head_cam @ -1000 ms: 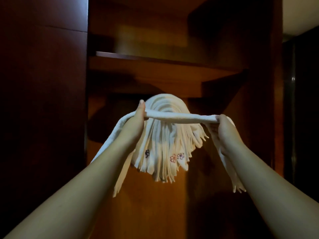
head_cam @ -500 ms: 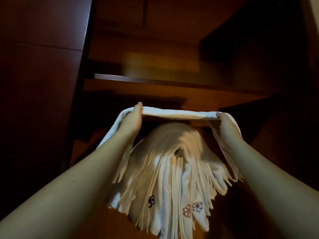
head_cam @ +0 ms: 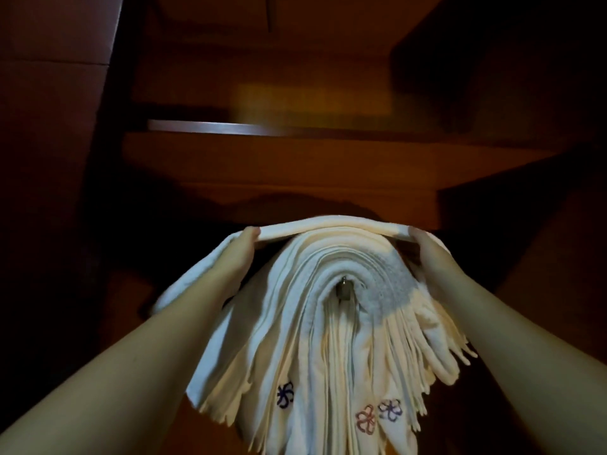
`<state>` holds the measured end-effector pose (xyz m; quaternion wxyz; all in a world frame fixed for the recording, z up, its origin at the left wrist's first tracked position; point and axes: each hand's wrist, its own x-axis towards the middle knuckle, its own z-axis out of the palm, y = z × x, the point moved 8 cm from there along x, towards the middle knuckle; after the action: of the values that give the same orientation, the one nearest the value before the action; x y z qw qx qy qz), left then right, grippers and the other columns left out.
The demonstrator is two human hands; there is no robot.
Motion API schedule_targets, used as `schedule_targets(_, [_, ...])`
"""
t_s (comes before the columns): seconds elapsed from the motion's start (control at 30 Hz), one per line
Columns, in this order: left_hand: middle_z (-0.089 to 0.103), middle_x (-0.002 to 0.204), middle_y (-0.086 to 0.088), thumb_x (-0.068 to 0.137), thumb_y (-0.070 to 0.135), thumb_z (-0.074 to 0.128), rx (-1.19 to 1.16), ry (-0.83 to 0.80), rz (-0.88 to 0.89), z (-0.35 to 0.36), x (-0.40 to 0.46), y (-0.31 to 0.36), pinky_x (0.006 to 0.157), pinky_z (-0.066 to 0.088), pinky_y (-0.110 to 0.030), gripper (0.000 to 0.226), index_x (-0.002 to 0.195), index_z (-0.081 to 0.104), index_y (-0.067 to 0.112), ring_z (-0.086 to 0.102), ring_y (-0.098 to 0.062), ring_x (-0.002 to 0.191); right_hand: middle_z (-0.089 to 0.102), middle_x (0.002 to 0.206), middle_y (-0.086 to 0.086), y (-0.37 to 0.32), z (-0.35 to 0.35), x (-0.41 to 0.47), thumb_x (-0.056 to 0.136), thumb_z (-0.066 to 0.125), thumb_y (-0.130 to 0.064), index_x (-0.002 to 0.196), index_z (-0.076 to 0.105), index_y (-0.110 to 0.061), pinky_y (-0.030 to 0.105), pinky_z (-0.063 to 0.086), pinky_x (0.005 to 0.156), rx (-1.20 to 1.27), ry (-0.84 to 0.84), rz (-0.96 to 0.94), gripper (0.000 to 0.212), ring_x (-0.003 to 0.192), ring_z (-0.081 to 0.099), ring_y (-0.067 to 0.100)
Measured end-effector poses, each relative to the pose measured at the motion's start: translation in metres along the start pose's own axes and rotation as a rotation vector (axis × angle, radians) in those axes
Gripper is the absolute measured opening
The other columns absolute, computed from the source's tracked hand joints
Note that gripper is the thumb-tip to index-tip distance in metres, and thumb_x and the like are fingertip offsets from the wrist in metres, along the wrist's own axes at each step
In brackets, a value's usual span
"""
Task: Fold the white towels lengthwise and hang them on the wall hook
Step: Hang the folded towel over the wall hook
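A thick bundle of several white towels (head_cam: pixel 328 339) hangs draped over a metal wall hook (head_cam: pixel 344 290), whose tip shows at the bundle's core. Small embroidered flowers mark the lower ends. I hold one more folded white towel (head_cam: pixel 331 226) stretched flat between my hands; it rests across the top of the bundle. My left hand (head_cam: pixel 241 249) grips its left part and my right hand (head_cam: pixel 427 247) grips its right part. The towel's two ends droop down past my wrists.
Dark wooden wardrobe panels surround the hook. A wooden shelf (head_cam: pixel 230 128) runs across above the towels. A dark side wall (head_cam: pixel 49 192) stands to the left and another dark panel (head_cam: pixel 525 257) to the right.
My hands have brought the stretched towel down from above the bundle onto its top. The view has moved closer, and the hook's tip now shows.
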<state>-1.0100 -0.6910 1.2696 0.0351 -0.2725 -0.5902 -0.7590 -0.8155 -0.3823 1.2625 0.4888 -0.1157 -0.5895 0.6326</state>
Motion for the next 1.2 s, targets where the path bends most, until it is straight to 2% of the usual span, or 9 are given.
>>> schedule_targets(0.1, [0.074, 0.09, -0.016, 0.097, 0.051, 0.05, -0.055, -0.05, -0.094, 0.009, -0.02, -0.015, 0.068, 0.052, -0.034, 0.04, 0.103, 0.067, 0.015, 0.071, -0.032, 0.083, 0.071, 0.106, 0.011, 0.018, -0.015, 0.001, 0.084, 0.062, -0.066, 0.098, 0.068, -0.024, 0.036, 0.056, 0.069, 0.04, 0.009, 0.029, 0.045, 0.096, 0.07, 0.026])
schedule_targets(0.27, [0.077, 0.077, -0.003, 0.101, 0.064, 0.03, 0.032, -0.175, -0.029, 0.013, -0.054, -0.019, 0.055, 0.055, -0.024, 0.061, 0.102, 0.072, 0.02, 0.074, -0.017, 0.071, 0.067, 0.106, 0.013, 0.027, -0.031, -0.017, 0.094, 0.045, -0.067, 0.122, 0.063, -0.005, 0.042, 0.053, 0.083, -0.135, 0.025, 0.095, 0.07, 0.098, 0.065, 0.027])
schedule_targets(0.33, [0.075, 0.087, -0.003, 0.101, 0.066, 0.025, 0.337, -0.069, 0.119, 0.0, -0.061, -0.014, 0.068, 0.053, -0.03, 0.065, 0.107, 0.073, 0.022, 0.072, -0.021, 0.085, 0.073, 0.086, 0.009, 0.014, -0.041, -0.027, 0.096, 0.04, -0.067, 0.094, 0.07, -0.005, 0.038, 0.053, 0.072, -0.343, 0.091, -0.023, 0.069, 0.082, 0.069, 0.023])
schedule_targets(0.43, [0.062, 0.062, -0.004, 0.098, 0.06, 0.03, 0.676, 0.207, 0.581, -0.019, -0.081, 0.01, 0.051, 0.042, -0.041, 0.062, 0.07, 0.067, 0.019, 0.06, -0.016, 0.064, 0.07, 0.066, -0.002, -0.019, -0.053, -0.041, 0.087, 0.044, -0.069, 0.078, 0.07, -0.019, 0.037, 0.053, 0.064, -0.717, 0.228, -0.414, 0.058, 0.067, 0.068, 0.016])
schedule_targets(0.53, [0.06, 0.08, 0.004, 0.094, 0.046, 0.04, 0.828, 0.374, 0.925, -0.022, -0.099, 0.029, 0.066, 0.04, -0.036, 0.038, 0.086, 0.067, 0.02, 0.052, -0.012, 0.078, 0.063, 0.107, 0.005, -0.033, -0.054, -0.041, 0.088, 0.063, -0.053, 0.106, 0.063, -0.018, 0.043, 0.053, 0.084, -0.925, 0.314, -0.664, 0.04, 0.101, 0.061, 0.025])
schedule_targets(0.67, [0.052, 0.143, -0.01, 0.104, 0.056, 0.032, 0.841, 0.198, 0.47, -0.024, -0.056, 0.005, 0.108, 0.034, -0.042, 0.06, 0.143, 0.049, 0.015, 0.045, -0.029, 0.133, 0.05, 0.148, 0.005, -0.012, -0.048, -0.016, 0.09, 0.06, -0.063, 0.145, 0.048, -0.024, 0.051, 0.037, 0.113, -0.942, 0.034, -0.487, 0.069, 0.136, 0.046, 0.029])
schedule_targets(0.8, [0.078, 0.086, -0.002, 0.097, 0.071, 0.017, 0.192, -0.175, -0.037, -0.007, -0.059, -0.061, 0.058, 0.056, -0.021, 0.075, 0.112, 0.071, 0.021, 0.075, -0.015, 0.078, 0.068, 0.094, -0.005, 0.053, -0.061, -0.019, 0.06, 0.032, -0.104, 0.093, 0.071, -0.032, 0.04, 0.041, 0.097, -0.652, -0.081, -0.001, 0.088, 0.089, 0.062, 0.016])
schedule_targets(1.07, [0.078, 0.095, -0.009, 0.096, 0.072, 0.014, -0.014, -0.211, -0.12, 0.01, -0.054, -0.106, 0.063, 0.059, -0.029, 0.078, 0.12, 0.067, 0.02, 0.076, -0.02, 0.088, 0.072, 0.074, 0.004, 0.128, -0.07, -0.027, 0.089, 0.015, -0.08, 0.083, 0.071, -0.021, 0.042, 0.042, 0.095, -0.456, -0.024, 0.181, 0.081, 0.08, 0.064, 0.019])
schedule_targets(1.2, [0.078, 0.088, -0.005, 0.097, 0.072, 0.015, -0.093, -0.174, -0.122, 0.012, -0.053, -0.113, 0.051, 0.057, -0.025, 0.068, 0.107, 0.066, 0.028, 0.076, -0.016, 0.076, 0.071, 0.084, 0.005, 0.136, -0.057, -0.03, 0.102, 0.011, -0.065, 0.119, 0.06, -0.029, 0.033, 0.044, 0.076, -0.423, -0.041, 0.199, 0.064, 0.086, 0.064, 0.02])
